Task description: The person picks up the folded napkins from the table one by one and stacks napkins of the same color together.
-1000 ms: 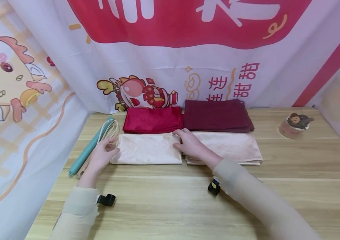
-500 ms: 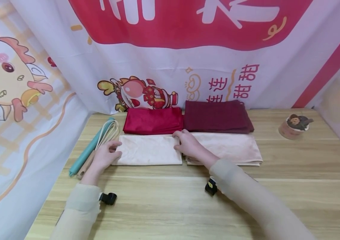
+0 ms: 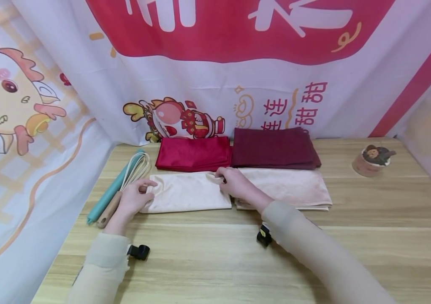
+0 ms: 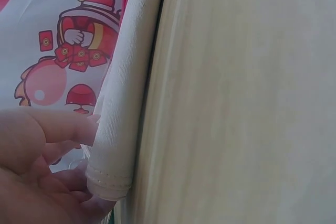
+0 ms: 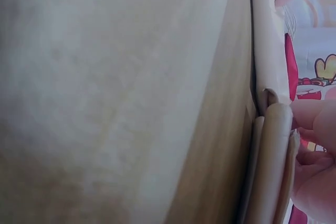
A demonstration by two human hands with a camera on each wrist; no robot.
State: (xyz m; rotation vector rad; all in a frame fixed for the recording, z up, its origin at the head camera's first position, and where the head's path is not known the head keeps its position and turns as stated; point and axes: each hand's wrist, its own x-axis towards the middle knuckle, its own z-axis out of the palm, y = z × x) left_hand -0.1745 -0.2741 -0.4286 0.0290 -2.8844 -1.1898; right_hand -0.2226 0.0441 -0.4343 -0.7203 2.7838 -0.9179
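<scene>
A folded cream-white cloth (image 3: 188, 194) lies flat on the wooden table in the head view. At its left end my left hand (image 3: 131, 200) pinches the edge between thumb and fingers; the left wrist view shows the stitched, rounded fold of the cloth (image 4: 123, 87) against the fingers. My right hand (image 3: 238, 184) pinches the far right corner, where the fabric bunches up. Directly right of it lies a folded pale pink-white cloth (image 3: 289, 188), partly behind the right hand. The right fingertips are largely hidden.
Behind the white cloths sit a folded red cloth (image 3: 194, 154) and a folded maroon cloth (image 3: 274, 147). Left of them lie a whisk (image 3: 110, 207) and a teal rod (image 3: 105, 202). A small tub with a figurine (image 3: 372, 160) stands at the right, near the curtain.
Both hands have closed on the cream-white cloth, which now wrinkles near each end and has shifted slightly toward the near side. The left hand has moved slightly right.
</scene>
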